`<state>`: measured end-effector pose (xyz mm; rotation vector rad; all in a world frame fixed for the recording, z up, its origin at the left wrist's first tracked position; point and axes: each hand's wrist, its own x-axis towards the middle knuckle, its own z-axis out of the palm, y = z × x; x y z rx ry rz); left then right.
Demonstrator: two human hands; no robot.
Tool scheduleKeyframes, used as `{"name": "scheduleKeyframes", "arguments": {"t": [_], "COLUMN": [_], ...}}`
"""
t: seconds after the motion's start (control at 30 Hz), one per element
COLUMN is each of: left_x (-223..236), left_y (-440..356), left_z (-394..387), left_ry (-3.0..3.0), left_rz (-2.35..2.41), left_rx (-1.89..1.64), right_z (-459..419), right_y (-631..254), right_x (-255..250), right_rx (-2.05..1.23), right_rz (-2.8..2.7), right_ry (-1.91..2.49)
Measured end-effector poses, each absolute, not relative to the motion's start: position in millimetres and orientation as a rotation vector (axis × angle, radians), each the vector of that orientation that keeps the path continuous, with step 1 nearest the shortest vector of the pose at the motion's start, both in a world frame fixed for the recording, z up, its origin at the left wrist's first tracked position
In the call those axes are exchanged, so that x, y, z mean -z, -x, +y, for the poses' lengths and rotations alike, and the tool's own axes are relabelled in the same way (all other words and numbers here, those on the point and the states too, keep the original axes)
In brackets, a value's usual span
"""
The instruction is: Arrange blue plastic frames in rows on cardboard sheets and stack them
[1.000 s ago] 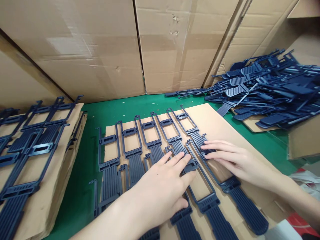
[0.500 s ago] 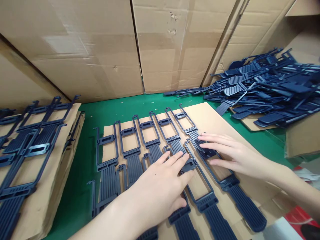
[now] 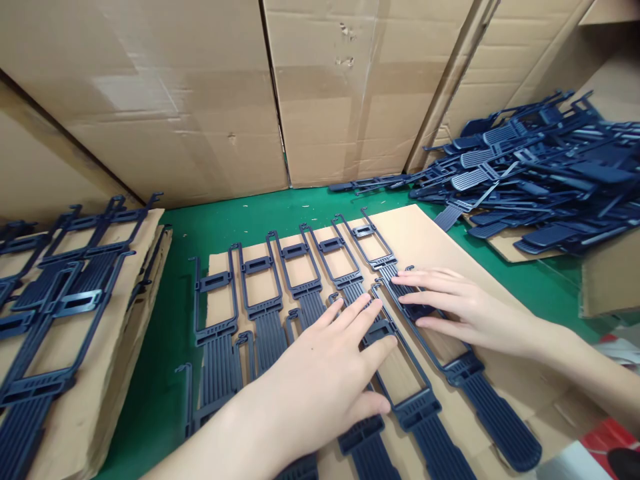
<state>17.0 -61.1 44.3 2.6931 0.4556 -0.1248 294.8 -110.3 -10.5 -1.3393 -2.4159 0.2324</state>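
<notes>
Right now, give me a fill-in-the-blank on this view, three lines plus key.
1. The sheet under the frames is made of ____.
2. The bare strip of tabletop behind the frames is ____ in colour.
3. The left hand is farther from the jumbled pile than the ____ hand.

Key: cardboard; green; right

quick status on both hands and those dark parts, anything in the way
Left hand over dark parts, grip open. Right hand at rightmost near-row part, grip unclear. Nothing visibly blocking; loose pile off right.
</notes>
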Motion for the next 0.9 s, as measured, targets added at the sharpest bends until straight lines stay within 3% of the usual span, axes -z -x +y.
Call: {"name": "scheduleKeyframes", "arguments": {"t": [0.9], "left_x": [-37.7], "left_y": [-17.6], "left_z": [-59.7], "left_ry": [-2.734], "left_rz": [0.450], "left_rx": [0.238], "right_z": [-120.3], "right_y": [-281.0], "right_x": [17.6], "right_rx": [-0.067], "right_rz": [-2.339], "right_ry": [1.254]}}
